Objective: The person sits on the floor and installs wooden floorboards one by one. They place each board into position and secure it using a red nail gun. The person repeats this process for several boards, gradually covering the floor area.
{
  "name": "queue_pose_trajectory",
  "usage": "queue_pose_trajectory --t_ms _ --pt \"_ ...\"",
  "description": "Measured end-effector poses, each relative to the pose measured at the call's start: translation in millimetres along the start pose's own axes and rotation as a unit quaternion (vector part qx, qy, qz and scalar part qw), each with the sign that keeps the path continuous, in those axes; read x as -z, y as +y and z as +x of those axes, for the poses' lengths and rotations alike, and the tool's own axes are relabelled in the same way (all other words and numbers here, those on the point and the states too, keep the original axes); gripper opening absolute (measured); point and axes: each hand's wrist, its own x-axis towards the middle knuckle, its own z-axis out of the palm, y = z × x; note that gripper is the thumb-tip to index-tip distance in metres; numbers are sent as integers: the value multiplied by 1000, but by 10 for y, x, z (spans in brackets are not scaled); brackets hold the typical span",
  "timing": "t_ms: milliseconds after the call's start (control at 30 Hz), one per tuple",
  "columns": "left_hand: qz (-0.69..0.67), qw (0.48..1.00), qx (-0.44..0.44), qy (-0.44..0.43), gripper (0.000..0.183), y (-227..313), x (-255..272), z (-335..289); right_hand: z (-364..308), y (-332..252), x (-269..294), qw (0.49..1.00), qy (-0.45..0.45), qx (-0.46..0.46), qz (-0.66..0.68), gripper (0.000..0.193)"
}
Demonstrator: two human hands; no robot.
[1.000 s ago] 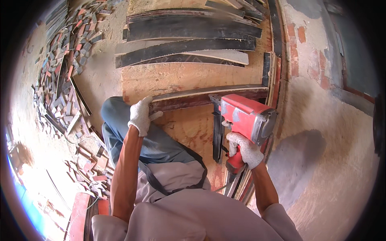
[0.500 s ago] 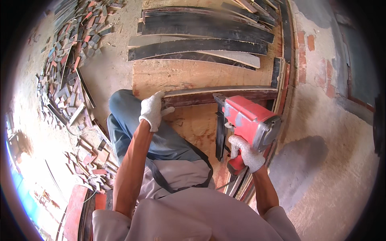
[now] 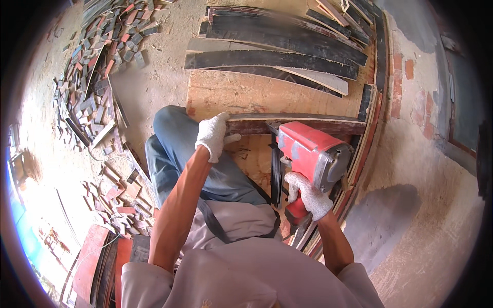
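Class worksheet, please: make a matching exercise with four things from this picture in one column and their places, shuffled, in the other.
Things
1. Red, dark-ended nail gun
2. Long reddish-brown wooden strip
3. Small black, grey and red offcuts
4. Long, black-faced curved boards

Places
A. Scattered on the left-hand floor
B. At the far end of the pale plywood sheet
C. In the gloved right hand
D. Left end in the gloved left hand

Pairs: 1-C, 2-D, 3-A, 4-B
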Motion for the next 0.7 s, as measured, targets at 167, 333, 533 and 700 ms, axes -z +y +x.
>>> queue_pose_trajectory --t_ms 167,333,533,700 --pt "1 1000 9 0 28 34 -39 -50 38 134 46 999 -19 -28 16 15" --pt "-15 1000 13 -4 29 20 -13 -6 40 86 28 999 -38 -15 34 28" --pt "-21 1000 6 -7 26 -7 -22 -25 66 313 -26 998 -23 22 -49 15" --pt "-28 999 -12 -18 31 -3 57 -22 -51 -52 -185 998 -47 -21 -23 30"
